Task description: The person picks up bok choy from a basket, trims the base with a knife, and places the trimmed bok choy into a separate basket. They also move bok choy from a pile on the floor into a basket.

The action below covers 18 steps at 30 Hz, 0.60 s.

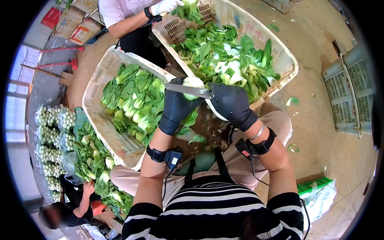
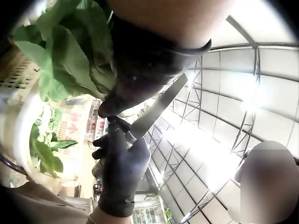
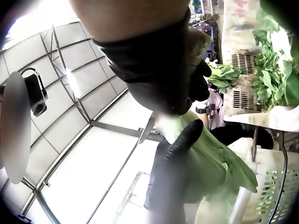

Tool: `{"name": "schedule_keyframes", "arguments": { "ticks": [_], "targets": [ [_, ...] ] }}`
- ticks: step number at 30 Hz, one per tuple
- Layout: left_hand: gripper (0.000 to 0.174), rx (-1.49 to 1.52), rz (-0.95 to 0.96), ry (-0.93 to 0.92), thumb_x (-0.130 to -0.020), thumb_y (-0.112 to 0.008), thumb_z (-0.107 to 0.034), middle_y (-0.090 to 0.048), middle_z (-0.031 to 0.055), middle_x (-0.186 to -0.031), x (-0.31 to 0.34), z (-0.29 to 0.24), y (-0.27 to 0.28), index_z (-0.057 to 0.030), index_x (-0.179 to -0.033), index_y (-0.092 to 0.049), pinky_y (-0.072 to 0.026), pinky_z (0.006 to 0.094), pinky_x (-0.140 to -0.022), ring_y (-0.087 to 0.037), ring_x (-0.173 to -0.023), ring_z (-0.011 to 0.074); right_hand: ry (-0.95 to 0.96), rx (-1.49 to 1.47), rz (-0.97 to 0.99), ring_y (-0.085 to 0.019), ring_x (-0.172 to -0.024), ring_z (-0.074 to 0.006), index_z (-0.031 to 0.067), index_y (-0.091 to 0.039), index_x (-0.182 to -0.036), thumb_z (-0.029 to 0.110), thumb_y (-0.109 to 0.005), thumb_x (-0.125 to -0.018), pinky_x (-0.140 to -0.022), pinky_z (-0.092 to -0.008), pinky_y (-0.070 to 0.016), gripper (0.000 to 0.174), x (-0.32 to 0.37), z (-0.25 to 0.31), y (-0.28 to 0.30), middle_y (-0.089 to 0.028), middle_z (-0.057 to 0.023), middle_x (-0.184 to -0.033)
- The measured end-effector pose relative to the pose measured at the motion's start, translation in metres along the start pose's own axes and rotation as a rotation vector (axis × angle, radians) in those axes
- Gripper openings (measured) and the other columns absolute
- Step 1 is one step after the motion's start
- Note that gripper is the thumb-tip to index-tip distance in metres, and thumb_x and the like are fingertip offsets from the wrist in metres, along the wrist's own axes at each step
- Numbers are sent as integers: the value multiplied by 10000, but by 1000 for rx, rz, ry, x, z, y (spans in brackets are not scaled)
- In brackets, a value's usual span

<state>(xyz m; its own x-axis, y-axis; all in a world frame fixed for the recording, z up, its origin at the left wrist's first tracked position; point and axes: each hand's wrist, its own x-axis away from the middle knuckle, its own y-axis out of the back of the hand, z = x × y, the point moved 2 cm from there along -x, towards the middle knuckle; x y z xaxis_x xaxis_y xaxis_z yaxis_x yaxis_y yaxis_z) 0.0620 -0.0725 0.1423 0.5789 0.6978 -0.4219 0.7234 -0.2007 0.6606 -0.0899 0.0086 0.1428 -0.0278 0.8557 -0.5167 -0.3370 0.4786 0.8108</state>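
In the head view, my gloved left hand (image 1: 179, 106) grips a bok choy (image 1: 193, 82) with its pale base turned up. Its green leaves (image 3: 217, 161) trail below that hand in the right wrist view. My gloved right hand (image 1: 232, 103) holds a knife (image 1: 187, 90) by its handle, which the fingers mostly hide. The broad blade (image 2: 161, 105) lies across the bok choy's base and points left. Both hands are close together above the inner corners of two crates.
A white crate (image 1: 93, 91) with rows of bok choy stands at left. Another crate (image 1: 289, 66) holds loose leaves. Opposite, a person's gloved hand (image 1: 166, 6) is at a bok choy. Bagged vegetables (image 1: 50, 136) and a second person (image 1: 74, 204) are at far left; leaf scraps (image 1: 292, 101) dot the floor.
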Motion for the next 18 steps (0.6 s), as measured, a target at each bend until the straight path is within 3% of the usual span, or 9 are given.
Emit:
{"name": "schedule_keyframes", "arguments": {
  "ticks": [4,8,10,11,12,15,16,17,18],
  "targets": [
    [507,30,-79,-25,-551,-807,-221,-574,155,-881,1,-6,-9,10,-931,-564,-444,394,-714,-562,-800,314,-15,49,5,-549,-510,-244,99,-561,-858,156,-593,-701,-464,-353,-428,170,6,0,-5,-528,-61,-598],
    [529,6,-2,-40,-546,-806,-227,-557,165,-888,1,-14,-8,6,-947,-550,-432,400,-742,-540,-822,327,-77,43,21,-558,-523,-254,99,-548,-819,143,-572,-721,-463,-365,-433,111,9,-14,-11,-542,-75,-610],
    [583,-38,-57,22,-541,-808,-240,-539,166,-908,3,-23,-1,-1,-989,-521,-420,405,-764,-521,-849,333,-245,344,107,-565,-539,-268,101,-552,-824,146,-559,-732,-475,-370,-439,102,22,-68,-47,-565,-100,-643],
    [639,-44,-142,-58,-534,-813,-256,-528,159,-934,9,-28,5,-10,-1029,-493,-414,408,-770,-512,-861,335,-333,317,114,-567,-561,-292,95,-554,-823,171,-568,-738,-494,-386,-441,115,24,-104,-50,-574,-120,-663],
    [640,-20,-178,10,-529,-820,-265,-526,153,-955,14,-37,16,-18,-1026,-501,-414,413,-769,-514,-862,333,-414,283,127,-569,-582,-316,88,-556,-822,196,-577,-745,-512,-402,-444,135,27,-131,-48,-582,-139,-683],
    [636,28,-237,39,-524,-829,-248,-542,156,-951,42,-20,33,-19,-1027,-515,-425,404,-764,-530,-871,314,-415,137,-25,-554,-729,-397,50,-552,-828,320,-604,-773,-622,-464,-432,280,19,-126,-20,-584,-196,-758],
    [676,46,-244,56,-542,-837,-280,-565,147,-952,53,-19,45,6,-1053,-500,-464,363,-768,-574,-866,275,-459,87,64,-551,-759,-395,36,-558,-887,292,-594,-785,-656,-458,-433,278,17,-127,-24,-585,-211,-796],
    [705,140,-218,224,-537,-839,-301,-554,157,-985,70,-10,55,1,-1070,-490,-460,358,-788,-565,-894,274,-362,8,-42,-558,-756,-401,2,-574,-919,244,-606,-774,-663,-445,-439,284,18,-126,-30,-594,-226,-781],
    [731,181,-283,271,-536,-839,-315,-547,148,-1005,92,0,65,-6,-1092,-480,-449,352,-811,-554,-924,258,-303,-116,-3,-560,-730,-380,-21,-559,-956,193,-590,-782,-661,-436,-434,278,18,-134,-40,-594,-216,-766]
  ]
}}
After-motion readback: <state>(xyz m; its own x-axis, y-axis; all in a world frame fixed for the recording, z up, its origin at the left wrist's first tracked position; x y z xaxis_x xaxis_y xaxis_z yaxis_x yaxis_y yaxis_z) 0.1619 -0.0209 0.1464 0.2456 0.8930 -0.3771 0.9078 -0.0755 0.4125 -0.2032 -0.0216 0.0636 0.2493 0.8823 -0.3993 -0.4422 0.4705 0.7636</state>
